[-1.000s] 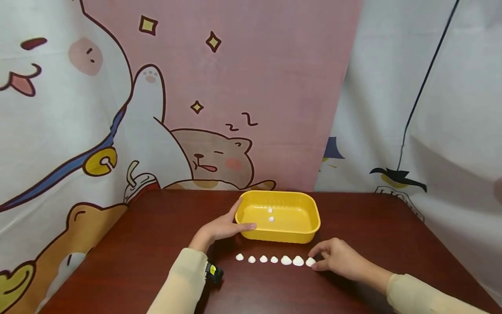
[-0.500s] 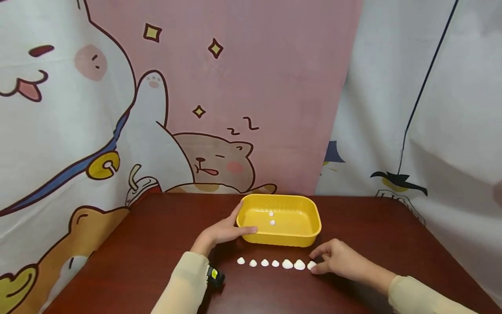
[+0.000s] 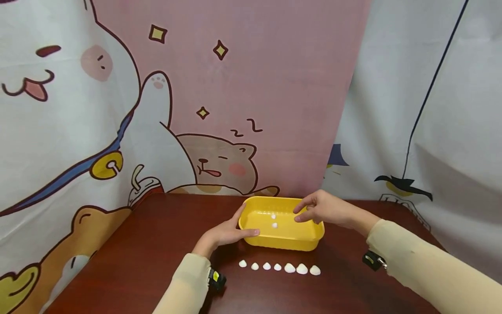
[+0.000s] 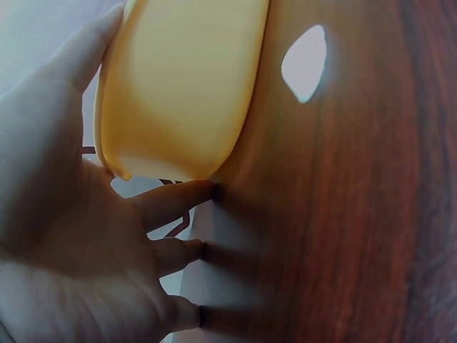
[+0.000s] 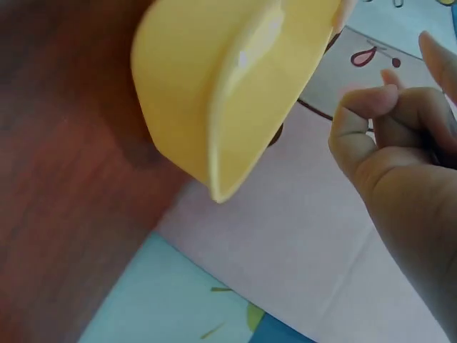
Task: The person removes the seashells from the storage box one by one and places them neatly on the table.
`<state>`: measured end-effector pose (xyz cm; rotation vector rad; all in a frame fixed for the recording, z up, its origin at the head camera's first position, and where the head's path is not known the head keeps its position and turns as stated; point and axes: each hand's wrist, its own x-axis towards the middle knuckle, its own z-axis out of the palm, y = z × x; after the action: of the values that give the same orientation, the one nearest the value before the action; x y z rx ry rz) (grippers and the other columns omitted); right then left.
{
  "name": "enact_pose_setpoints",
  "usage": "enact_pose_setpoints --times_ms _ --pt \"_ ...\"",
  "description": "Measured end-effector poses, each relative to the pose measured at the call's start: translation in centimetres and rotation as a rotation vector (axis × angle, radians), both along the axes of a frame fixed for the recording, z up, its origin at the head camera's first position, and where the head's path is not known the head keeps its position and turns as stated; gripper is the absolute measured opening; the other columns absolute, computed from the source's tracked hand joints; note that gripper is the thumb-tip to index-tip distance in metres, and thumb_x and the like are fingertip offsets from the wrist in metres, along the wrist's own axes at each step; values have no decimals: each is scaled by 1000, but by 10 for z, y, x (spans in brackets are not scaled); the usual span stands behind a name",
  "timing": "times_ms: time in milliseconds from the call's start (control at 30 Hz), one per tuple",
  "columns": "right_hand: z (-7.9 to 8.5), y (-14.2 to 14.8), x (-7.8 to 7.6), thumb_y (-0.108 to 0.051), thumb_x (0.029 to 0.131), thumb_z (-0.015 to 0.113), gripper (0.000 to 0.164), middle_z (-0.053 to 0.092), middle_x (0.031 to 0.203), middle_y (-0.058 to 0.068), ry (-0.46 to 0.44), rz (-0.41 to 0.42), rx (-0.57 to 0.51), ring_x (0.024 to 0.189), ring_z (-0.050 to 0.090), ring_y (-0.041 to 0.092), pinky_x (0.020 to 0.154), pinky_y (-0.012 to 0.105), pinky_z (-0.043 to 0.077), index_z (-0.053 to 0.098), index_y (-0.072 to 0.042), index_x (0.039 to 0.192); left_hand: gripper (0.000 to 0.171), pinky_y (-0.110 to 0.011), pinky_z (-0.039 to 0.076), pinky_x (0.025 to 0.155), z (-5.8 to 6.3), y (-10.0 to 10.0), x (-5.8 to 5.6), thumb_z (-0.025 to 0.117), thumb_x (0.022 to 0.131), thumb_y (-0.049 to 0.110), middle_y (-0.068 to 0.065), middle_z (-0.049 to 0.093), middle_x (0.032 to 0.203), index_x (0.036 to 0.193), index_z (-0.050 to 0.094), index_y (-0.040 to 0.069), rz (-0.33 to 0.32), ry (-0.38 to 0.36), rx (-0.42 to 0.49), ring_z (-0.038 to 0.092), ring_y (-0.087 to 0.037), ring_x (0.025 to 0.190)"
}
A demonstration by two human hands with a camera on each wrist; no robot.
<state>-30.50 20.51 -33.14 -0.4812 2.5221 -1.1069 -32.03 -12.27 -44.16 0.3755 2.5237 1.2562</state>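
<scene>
A yellow plastic basin (image 3: 282,243) stands on the table with two small white shell-shaped pieces (image 3: 274,225) inside. My left hand (image 3: 222,233) holds its left end, thumb over the front rim; in the left wrist view the other fingers extend below the basin's end, tips at the table. Above the basin's right side is my right hand (image 3: 328,208), thumb and index finger apart with nothing visible between them. In the right wrist view its other fingers are bent. Several similar white pieces (image 3: 290,267) lie in a row in front of the basin, larger ones at the right.
The dark red-brown table (image 3: 164,244) reaches back to a printed cartoon cloth (image 3: 298,104). Small black devices sit at the left wrist (image 3: 216,280) and right wrist (image 3: 373,260).
My right hand has left the rightmost white piece of the row and moved up over the basin. That piece stays in the row. My left hand keeps its hold.
</scene>
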Motion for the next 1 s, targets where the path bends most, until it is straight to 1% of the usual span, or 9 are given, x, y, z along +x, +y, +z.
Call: enact_pose_setpoints --times_ms 67,167,300,367,500,633,733,833,1000 --pt "3 -3 -11 -31 93 83 43 65 83 7 1 17 8 83 56 23 74 36 52 76 -5 126 117 -67 36 122 0 0 0 76 87 67 -17 44 165 173 5 33 -3 -3 -9 51 -36 142" --pt "3 -10 -25 -32 94 82 43 70 93 5 22 31 33 83 56 23 74 36 51 76 -6 127 118 -67 37 122 3 1 0 76 86 69 -17 43 166 173 5 34 -1 -3 -17 51 -36 143" --pt "-5 -24 -40 -30 95 81 44 62 88 1 2 16 9 72 50 19 69 32 47 73 -5 130 118 -67 37 122 6 1 -1 76 85 71 -16 42 167 173 5 36 4 -3 -16 51 -37 144" --pt "-13 -32 -44 -26 96 80 44 53 78 1 -37 -4 -28 64 44 17 65 31 43 70 -2 132 117 -68 37 122 5 1 -1 75 86 71 -16 41 168 172 4 36 2 -9 -19 50 -38 145" --pt "-35 -46 -47 -19 98 78 42 45 66 -1 -110 -48 -79 57 38 16 61 29 39 66 0 134 117 -68 37 121 1 1 -1 73 86 73 -17 40 169 172 3 37 -1 -20 -29 50 -39 146" --pt "-54 -56 -47 -17 98 77 39 41 61 -2 -137 -80 -81 55 35 15 59 29 35 65 -1 132 117 -69 38 120 0 0 -2 74 85 73 -18 41 169 172 4 37 9 -11 -37 50 -40 146" --pt "-67 -61 -47 -15 97 77 37 40 61 -2 -128 -101 -70 54 34 15 58 28 35 66 -1 130 116 -69 38 120 1 0 -2 74 85 72 -18 40 169 172 5 38 13 -6 -35 50 -41 146" --pt "-80 -65 -47 -14 95 79 36 43 65 -2 -113 -124 -51 55 37 14 58 27 38 67 -2 127 116 -70 37 120 0 -1 -2 74 86 73 -18 40 169 172 4 38 14 -9 -37 50 -41 146" --pt "-94 -70 -47 -9 93 79 34 49 73 1 -78 -178 -64 58 41 15 61 26 41 67 0 124 117 -69 37 121 0 -1 -3 74 85 73 -18 39 170 172 5 39 15 -20 -35 50 -41 146"
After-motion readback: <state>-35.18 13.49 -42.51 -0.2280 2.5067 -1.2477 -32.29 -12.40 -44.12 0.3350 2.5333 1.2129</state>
